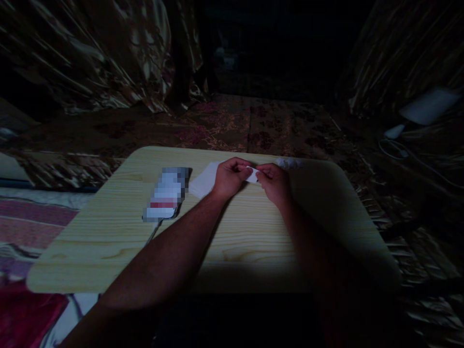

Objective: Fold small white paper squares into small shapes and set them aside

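Note:
A small piece of white paper (pixel 253 175) is pinched between both hands above the far half of the wooden table (pixel 250 237). My left hand (pixel 231 178) grips its left end with thumb and fingers. On the other end, my right hand (pixel 274 182) closes its thumb and fingertips. Behind my left wrist lies a stack of white paper sheets (pixel 203 181), partly covered by the hand. Several small folded white paper pieces (pixel 289 163) sit beyond my right hand near the table's far edge.
A phone-like device (pixel 166 193), blurred out, lies left of my arm with a cable (pixel 154 230) running toward me. Patterned curtains (pixel 145 43) hang behind a cloth-covered ledge (pixel 232 121). A white lamp-like object (pixel 429 106) stands at the right. The room is dim.

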Motion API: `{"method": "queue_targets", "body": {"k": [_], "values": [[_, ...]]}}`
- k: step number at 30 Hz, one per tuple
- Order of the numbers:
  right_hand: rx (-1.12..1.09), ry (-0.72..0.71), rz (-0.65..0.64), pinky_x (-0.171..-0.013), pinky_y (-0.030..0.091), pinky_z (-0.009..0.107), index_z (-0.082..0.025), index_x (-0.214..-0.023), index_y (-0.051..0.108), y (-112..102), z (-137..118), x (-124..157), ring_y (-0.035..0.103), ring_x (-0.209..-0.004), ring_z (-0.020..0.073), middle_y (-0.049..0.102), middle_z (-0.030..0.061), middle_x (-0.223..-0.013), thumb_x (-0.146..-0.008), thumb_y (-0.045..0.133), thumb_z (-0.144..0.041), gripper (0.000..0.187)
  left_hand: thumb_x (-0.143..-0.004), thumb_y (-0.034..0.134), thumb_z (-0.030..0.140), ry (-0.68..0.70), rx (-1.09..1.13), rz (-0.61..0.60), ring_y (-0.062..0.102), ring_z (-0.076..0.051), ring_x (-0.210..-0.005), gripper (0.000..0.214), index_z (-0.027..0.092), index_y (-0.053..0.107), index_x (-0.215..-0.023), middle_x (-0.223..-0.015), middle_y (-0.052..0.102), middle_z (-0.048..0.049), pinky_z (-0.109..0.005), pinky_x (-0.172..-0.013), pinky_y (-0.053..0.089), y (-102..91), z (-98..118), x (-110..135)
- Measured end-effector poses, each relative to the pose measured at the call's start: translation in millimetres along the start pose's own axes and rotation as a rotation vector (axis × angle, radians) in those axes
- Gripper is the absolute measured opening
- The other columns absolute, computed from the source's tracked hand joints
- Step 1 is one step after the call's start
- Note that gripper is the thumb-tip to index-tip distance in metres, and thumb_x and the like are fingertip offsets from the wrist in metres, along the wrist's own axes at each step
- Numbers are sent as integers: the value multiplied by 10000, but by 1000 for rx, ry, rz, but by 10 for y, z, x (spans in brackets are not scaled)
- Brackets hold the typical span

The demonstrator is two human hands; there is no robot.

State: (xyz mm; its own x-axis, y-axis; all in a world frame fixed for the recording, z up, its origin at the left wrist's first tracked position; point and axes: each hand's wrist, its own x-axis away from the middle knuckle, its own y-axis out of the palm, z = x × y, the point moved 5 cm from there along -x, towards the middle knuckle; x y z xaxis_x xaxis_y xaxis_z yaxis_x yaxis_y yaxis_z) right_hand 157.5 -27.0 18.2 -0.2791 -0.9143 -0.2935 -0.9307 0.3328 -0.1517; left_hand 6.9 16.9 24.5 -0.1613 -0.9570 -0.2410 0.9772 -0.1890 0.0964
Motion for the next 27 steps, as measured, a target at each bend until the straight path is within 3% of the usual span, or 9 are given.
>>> {"method": "queue_targets", "body": {"k": [6,27], "values": [[-21,31,4,-502,494,236,-215,-879,699,-4,-22,14,640,-566,138,677,-23,-641,-790,654,-354,171,-655,817,318,-3,-16,-16,595,-112,-539,259,157,717,-831,-688,726,-24,-234,-511,465,-1,-31,-10],[-24,39,36,-545,538,249,-214,-798,698,5,-37,35,673,-566,149,691,-21,-612,-762,662,-314,112,-634,830,312,-69,33,-4,637,-134,-574,287,146,735,-847,-724,752,-47,-258,-554,507,-20,-53,-17]]}}
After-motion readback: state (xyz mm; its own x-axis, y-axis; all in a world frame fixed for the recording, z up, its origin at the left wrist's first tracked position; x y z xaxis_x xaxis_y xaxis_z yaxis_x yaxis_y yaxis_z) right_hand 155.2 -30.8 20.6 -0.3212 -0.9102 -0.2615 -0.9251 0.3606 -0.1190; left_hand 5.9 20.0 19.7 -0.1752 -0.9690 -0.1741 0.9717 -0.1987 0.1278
